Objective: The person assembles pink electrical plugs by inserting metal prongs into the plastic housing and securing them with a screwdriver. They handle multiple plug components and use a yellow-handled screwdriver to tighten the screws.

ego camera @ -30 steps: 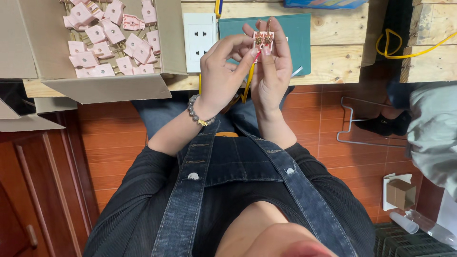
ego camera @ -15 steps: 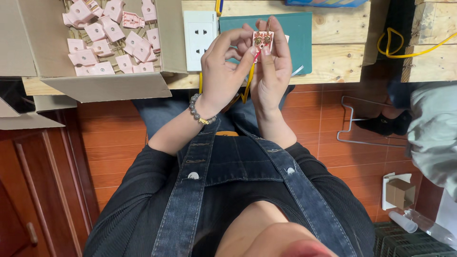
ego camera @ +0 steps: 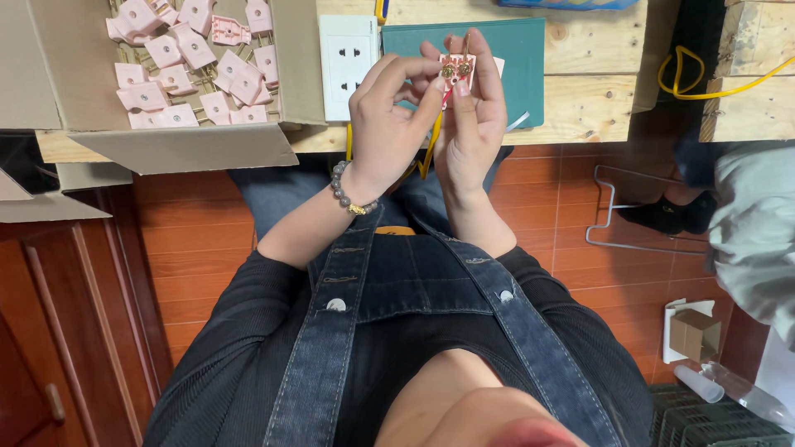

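Little has moved since the earlier frames: both hands still pinch the pink part (ego camera: 457, 70) over the bench edge.

Left hand (ego camera: 389, 128) curls its fingers onto the part's left side; right hand (ego camera: 474, 124) closes thumb and fingers on its right side, so the part sits between them, in front of the green mat (ego camera: 513, 50). White socket plate (ego camera: 349, 54) lies just left of the mat. More pink parts fill the cardboard box (ego camera: 157, 149) at far left.
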